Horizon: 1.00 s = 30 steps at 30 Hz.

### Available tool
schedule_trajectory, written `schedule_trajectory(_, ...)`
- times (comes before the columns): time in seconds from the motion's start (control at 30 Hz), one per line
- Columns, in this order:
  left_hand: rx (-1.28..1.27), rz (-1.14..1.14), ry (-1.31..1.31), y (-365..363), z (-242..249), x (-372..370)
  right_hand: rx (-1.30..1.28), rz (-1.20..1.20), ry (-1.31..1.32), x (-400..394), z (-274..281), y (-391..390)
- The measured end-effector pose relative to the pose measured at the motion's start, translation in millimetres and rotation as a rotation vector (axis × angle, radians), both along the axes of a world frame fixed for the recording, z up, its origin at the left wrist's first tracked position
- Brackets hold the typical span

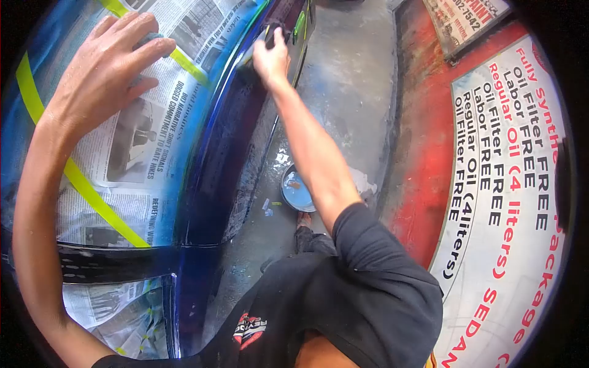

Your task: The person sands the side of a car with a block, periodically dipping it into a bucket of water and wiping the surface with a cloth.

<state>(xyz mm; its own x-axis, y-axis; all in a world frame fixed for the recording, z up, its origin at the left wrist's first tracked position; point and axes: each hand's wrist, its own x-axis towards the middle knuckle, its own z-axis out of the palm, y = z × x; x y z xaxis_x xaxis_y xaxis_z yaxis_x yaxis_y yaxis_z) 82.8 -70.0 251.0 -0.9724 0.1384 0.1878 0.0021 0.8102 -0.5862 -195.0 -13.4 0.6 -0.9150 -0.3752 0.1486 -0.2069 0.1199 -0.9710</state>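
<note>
Head view. Hands well apart. Left hand (101, 73): arm bowed up the left side, wrist bent, fingers spread and loosely curled over newspaper (132, 147) and yellow-green tape (101, 202); contact unclear. Right hand (272, 61): arm extended, fingers at the dark blue car panel (224, 141), beside a small dark item (270, 32); grip cannot be told. Panel lies alongside the newspaper; round container (299, 189) on floor (346, 80).

Writing: white sign (491, 245) reads "Oil Filter FREE", "Labor FREE", "Regular Oil (4 liters)", "SEDAN". Upper sign (463, 24): "PAINT", "7542". Newspaper: "DOGGED COMMITMENT TO RATE HIKES". Logo (250, 331) on black shirt (276, 306) only partly legible.
</note>
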Motion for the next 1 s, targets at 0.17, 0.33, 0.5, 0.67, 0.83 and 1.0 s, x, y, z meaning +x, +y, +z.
schedule_trajectory(0.17, 0.008, -0.007, -0.005, 0.7, 0.3, -1.1, -0.064, 0.082, 0.155, 34.8, -9.1, 32.0)
schedule_trajectory(0.33, -0.005, -0.009, -0.018, -4.4, 2.9, 0.1, 0.157, 0.021, 0.094, -47.2, 17.6, -14.6)
schedule_trajectory(0.5, -0.085, -0.019, -0.052, -7.0, 12.5, -2.5, 0.015, 0.042, 0.189, 53.2, -14.9, 34.6)
schedule_trajectory(0.67, -0.041, -0.12, -0.092, 16.6, 24.3, -11.4, -0.066, 0.112, 0.162, 187.5, -37.2, 103.9)
schedule_trajectory(0.83, -0.049, -0.109, -0.093, 22.3, 25.3, -9.6, -0.019, 0.04, 0.073, 141.7, -13.0, 68.5)
schedule_trajectory(1.0, -0.027, -0.222, -0.014, 20.2, 20.1, -10.8, -0.022, 0.065, 0.173, 196.4, -31.0, 99.7)
